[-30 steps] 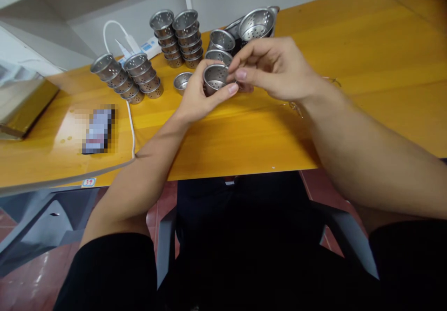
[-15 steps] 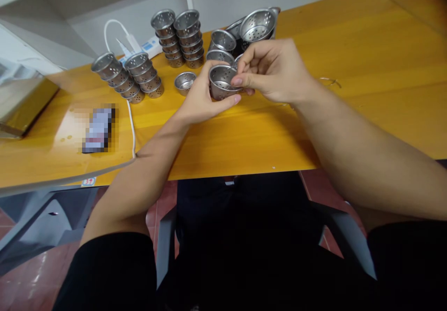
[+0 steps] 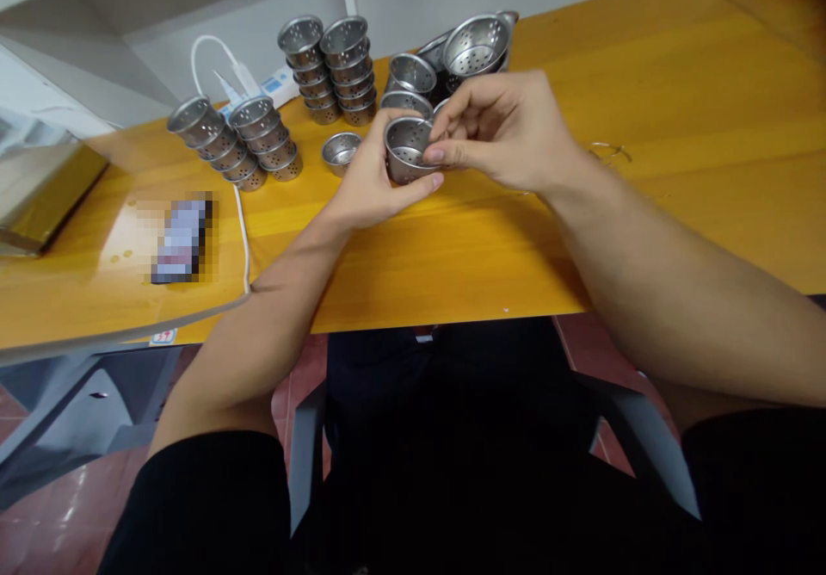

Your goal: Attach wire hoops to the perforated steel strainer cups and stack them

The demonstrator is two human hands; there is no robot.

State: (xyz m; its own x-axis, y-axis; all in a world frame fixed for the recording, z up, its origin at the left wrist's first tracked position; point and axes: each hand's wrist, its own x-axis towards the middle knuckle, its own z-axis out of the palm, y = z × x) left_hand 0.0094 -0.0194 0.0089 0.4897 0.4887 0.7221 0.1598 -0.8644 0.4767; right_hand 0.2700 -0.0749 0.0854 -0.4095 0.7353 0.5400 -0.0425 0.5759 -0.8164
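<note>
My left hand (image 3: 369, 181) is wrapped round a perforated metal strainer cup (image 3: 406, 149), its thumb along the near side. The cup's open mouth is tilted up towards me. At its right rim my right hand (image 3: 507, 132) is closed in a pinch, the thumb tip reaching over the cup. Whatever lies between those fingertips is too small or hidden to make out. Just left of my left hand a shallow metal strainer cup (image 3: 338, 152) sits on the table. Behind the hands are more cups (image 3: 411, 76) and a larger strainer basket (image 3: 476, 46).
Stacked strainer cups (image 3: 223, 149) stand at the left, with taller stacks (image 3: 345, 71) further back. A phone (image 3: 184, 239), blurred out, lies near a white cable (image 3: 243, 239). A power strip (image 3: 280, 84) is by the wall. Thin wire (image 3: 610, 153) lies to the right.
My right fingertips have shifted slightly left over the cup's rim. My left hand keeps its hold on the cup, almost unmoved.
</note>
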